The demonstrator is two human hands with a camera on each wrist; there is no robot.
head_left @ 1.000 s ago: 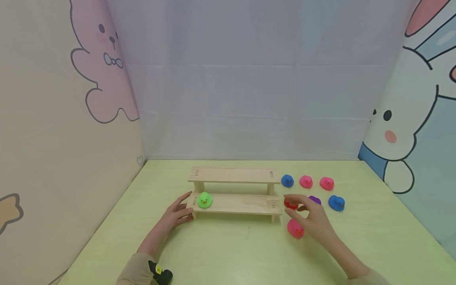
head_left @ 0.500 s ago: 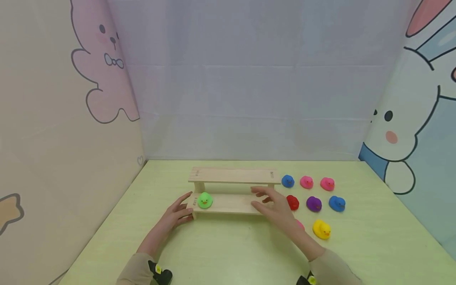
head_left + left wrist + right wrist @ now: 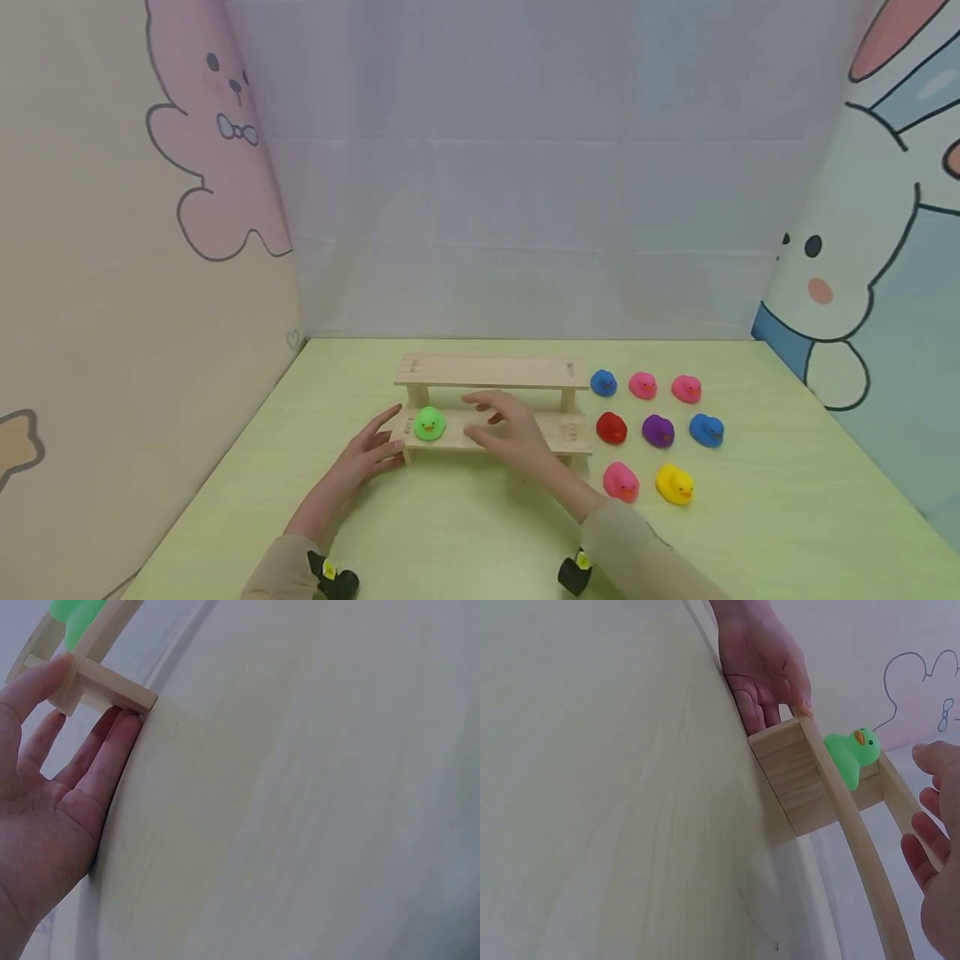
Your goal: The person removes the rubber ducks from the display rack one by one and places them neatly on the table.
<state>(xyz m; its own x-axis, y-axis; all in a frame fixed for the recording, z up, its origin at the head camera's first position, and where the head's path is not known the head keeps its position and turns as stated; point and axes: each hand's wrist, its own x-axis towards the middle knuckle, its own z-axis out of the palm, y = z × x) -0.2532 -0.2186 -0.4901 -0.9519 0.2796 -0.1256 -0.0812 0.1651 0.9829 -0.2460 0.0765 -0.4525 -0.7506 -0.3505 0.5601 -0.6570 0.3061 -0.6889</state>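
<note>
A two-tier wooden shelf (image 3: 491, 371) stands on the table. Near the left end of its lower board sits a small green rubber duck (image 3: 429, 424), facing forward. My left hand (image 3: 366, 457) touches the left end of that board; in the left wrist view, the thumb lies at the board's corner and the other fingers extend along the leg. Over the lower board, right of the green duck, hovers my right hand (image 3: 513, 433). Its fingers are loosely bent and apart from the thumb, and the right wrist view shows nothing between them.
Right of the shelf, several ducks lie in rough rows: a blue duck (image 3: 603, 383) and two pink ones behind, a red duck (image 3: 612, 428), a purple duck (image 3: 658, 431) and another blue one midway, a pink duck (image 3: 621, 482) and a yellow duck (image 3: 675, 484) in front.
My right hand has moved left from among the ducks to above the lower board, uncovering the red, purple, pink and yellow ducks. My left hand and the green duck have stayed put.
</note>
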